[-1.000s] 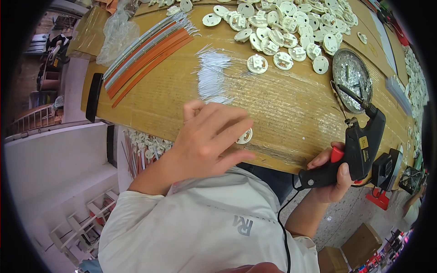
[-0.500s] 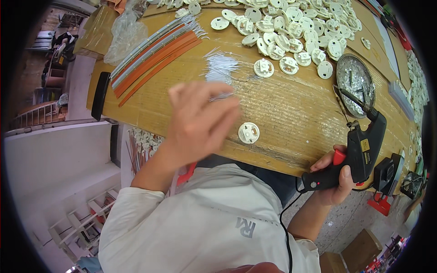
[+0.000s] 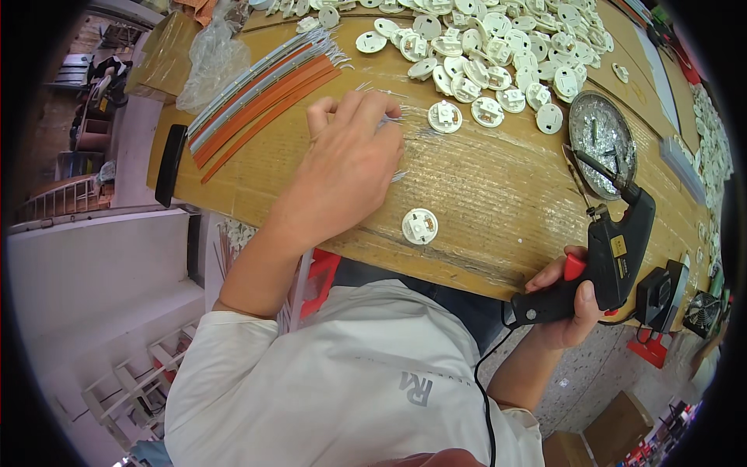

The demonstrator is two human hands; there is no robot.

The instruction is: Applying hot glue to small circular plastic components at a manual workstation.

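My left hand is over the pile of thin white wires, its fingers bent down into them. Its fingertips are hidden, so whatever they pinch does not show. In my right hand is a black soldering gun with a red trigger, gripped by the handle. The gun's tip points up and left over a round metal dish holding silvery bits. Between my hands, near the table's front edge, one round white plastic disc lies by itself with its fittings facing up.
Many similar white discs are heaped at the back of the cardboard-covered table. Orange and white wire bundles lie at the left, near a plastic bag. A power cord hangs from the gun across my shirt.
My left hand has moved up and away from me, from above the near table onto the white wires. My right hand and the soldering gun have stayed nearly still.
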